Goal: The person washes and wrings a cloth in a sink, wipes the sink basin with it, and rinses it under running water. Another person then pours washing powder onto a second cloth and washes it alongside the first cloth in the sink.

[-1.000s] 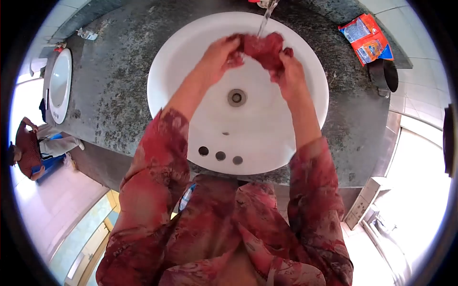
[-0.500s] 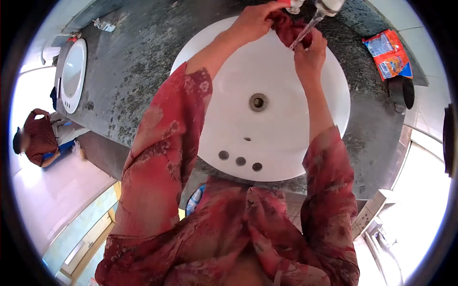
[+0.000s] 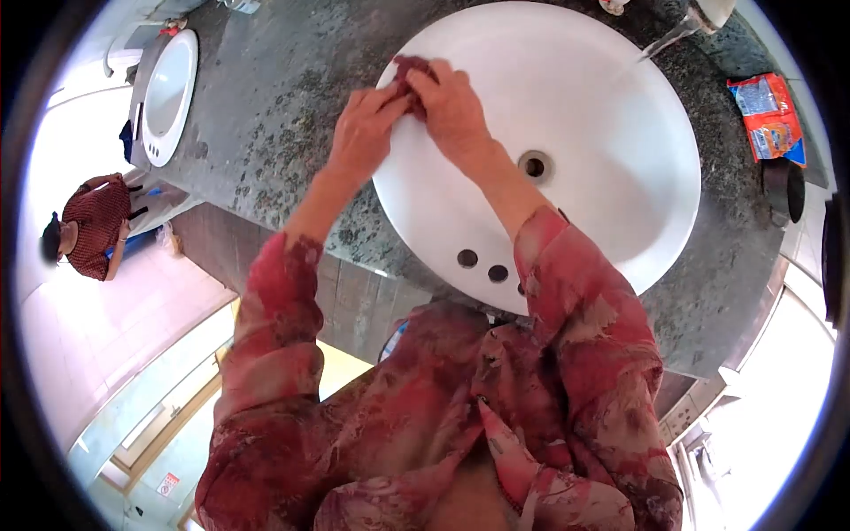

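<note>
My left hand (image 3: 363, 133) and right hand (image 3: 456, 115) meet at the far left edge of a white sink (image 3: 584, 97), the fingers of both closed on a dark red cloth (image 3: 412, 73), bunched and largely covered by them. The cloth lies in view against the sink's rim; whether it touches the rim I cannot tell. A tap (image 3: 711, 12), upper right, runs a stream of water (image 3: 668, 39) into the basin, well apart from my hands. The drain (image 3: 536, 165) lies open to view near the middle. On the mottled grey counter (image 3: 283, 115), to the right of the sink, is a red-orange packet (image 3: 768, 115) with pale and orange printed panels and a blue corner; its lettering is too small and blurred for me to read. A dark cup-like container (image 3: 783, 190) is just beside it. At left are a second sink (image 3: 171, 97) and another person (image 3: 93, 226) in a dark red top. A small sign (image 3: 166, 483), lower left, bears red marks, likewise illegible.
</note>
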`<action>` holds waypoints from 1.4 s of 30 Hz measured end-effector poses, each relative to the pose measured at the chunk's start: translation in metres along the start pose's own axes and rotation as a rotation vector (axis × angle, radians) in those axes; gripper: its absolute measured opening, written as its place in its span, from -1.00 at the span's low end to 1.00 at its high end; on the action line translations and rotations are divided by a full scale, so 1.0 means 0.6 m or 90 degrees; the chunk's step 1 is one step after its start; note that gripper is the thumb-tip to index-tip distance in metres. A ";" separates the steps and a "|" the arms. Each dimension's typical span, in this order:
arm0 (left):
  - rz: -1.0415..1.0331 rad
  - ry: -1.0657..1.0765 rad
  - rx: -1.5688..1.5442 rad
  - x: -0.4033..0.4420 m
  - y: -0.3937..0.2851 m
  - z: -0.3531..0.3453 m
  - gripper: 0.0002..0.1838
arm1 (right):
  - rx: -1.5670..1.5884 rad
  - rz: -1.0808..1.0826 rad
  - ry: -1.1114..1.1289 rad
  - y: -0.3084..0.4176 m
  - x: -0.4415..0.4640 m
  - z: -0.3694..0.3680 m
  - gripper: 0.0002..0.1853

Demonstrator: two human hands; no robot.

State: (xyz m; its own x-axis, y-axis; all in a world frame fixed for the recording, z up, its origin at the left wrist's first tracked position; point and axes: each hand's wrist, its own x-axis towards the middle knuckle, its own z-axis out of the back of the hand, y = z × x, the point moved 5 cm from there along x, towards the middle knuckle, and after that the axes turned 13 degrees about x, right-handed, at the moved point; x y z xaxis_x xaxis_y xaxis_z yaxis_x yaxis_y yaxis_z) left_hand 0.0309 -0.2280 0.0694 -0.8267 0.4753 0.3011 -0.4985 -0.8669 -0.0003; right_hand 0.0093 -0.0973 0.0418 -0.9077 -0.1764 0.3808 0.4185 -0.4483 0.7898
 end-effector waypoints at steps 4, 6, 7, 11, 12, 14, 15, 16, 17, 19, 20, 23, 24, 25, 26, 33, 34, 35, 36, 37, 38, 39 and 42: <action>0.103 0.033 0.005 -0.122 -0.087 0.051 -0.61 | -0.046 0.087 0.139 0.055 -0.084 -0.011 -0.84; 0.172 0.053 -0.044 -0.166 -0.135 0.072 -0.62 | -0.014 0.105 0.179 0.084 -0.123 0.012 -0.88; 0.171 0.059 -0.051 -0.181 -0.161 0.082 -0.62 | -0.038 0.117 0.210 0.094 -0.145 0.027 -0.88; 0.108 0.130 -0.187 -0.205 -0.249 0.097 -0.67 | -0.072 0.134 0.309 0.116 -0.223 0.104 -0.88; 0.076 0.156 -0.229 -0.205 -0.274 0.093 -0.70 | -0.073 0.130 0.313 0.115 -0.240 0.129 -0.88; 0.021 0.161 -0.244 -0.185 -0.312 0.085 -0.71 | -0.014 0.102 0.310 0.102 -0.266 0.178 -0.89; -0.035 0.165 -0.257 -0.174 -0.337 0.078 -0.72 | -0.013 0.102 0.315 0.094 -0.277 0.200 -0.89; -0.032 0.166 -0.261 -0.164 -0.356 0.064 -0.72 | -0.029 0.070 0.324 0.081 -0.286 0.221 -0.89; -0.089 0.125 -0.256 -0.154 -0.384 0.055 -0.74 | -0.045 0.037 0.334 0.067 -0.295 0.243 -0.88; -0.138 0.085 -0.257 -0.129 -0.432 0.033 -0.75 | -0.073 0.004 0.352 0.046 -0.304 0.289 -0.94; -0.128 0.083 -0.353 -0.105 -0.449 0.024 -0.77 | -0.134 -0.025 0.382 0.034 -0.302 0.311 -0.98; -0.097 0.090 -0.513 -0.012 -0.464 0.006 -0.82 | -0.310 -0.029 0.317 0.001 -0.277 0.401 -0.93; -0.097 0.053 -0.518 0.015 -0.466 -0.001 -0.84 | -0.279 -0.074 0.243 0.010 -0.262 0.435 -0.86; -0.106 0.057 -0.548 0.024 -0.482 -0.018 -0.89 | -0.323 -0.132 0.262 -0.001 -0.276 0.453 -0.80; -0.115 0.062 -0.573 0.027 -0.498 -0.033 -0.92 | -0.364 -0.187 0.278 -0.011 -0.291 0.468 -0.74; -0.180 0.049 -0.341 -0.101 -0.441 0.022 -0.92 | -0.228 -0.250 0.232 0.060 -0.426 0.353 -0.45; -0.171 0.033 -0.325 -0.125 -0.415 0.031 -0.94 | -0.237 -0.231 0.239 0.075 -0.427 0.327 -0.49; -0.170 0.060 -0.286 -0.143 -0.391 0.045 -0.95 | -0.228 -0.210 0.253 0.086 -0.420 0.298 -0.54; -0.170 0.086 -0.249 -0.159 -0.365 0.054 -0.95 | -0.220 -0.191 0.267 0.093 -0.408 0.268 -0.60; -0.140 0.071 -0.234 -0.173 -0.334 0.058 -0.93 | -0.195 -0.171 0.276 0.104 -0.390 0.237 -0.65; -0.111 0.058 -0.222 -0.188 -0.306 0.062 -0.91 | -0.171 -0.154 0.285 0.115 -0.374 0.206 -0.70; -0.095 0.082 -0.236 -0.196 -0.277 0.067 -0.89 | -0.160 -0.127 0.282 0.121 -0.365 0.174 -0.72; -0.015 0.079 -0.310 -0.205 -0.225 0.081 -0.76 | -0.093 -0.076 0.230 0.130 -0.325 0.105 -0.73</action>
State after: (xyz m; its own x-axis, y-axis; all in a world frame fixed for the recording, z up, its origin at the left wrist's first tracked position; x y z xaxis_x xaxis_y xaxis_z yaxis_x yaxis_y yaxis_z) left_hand 0.2127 -0.1770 0.0787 -0.8238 0.5335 0.1913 -0.5569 -0.6990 -0.4486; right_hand 0.2208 -0.0429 0.0596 -0.9135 -0.3996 0.0764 0.3236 -0.5998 0.7318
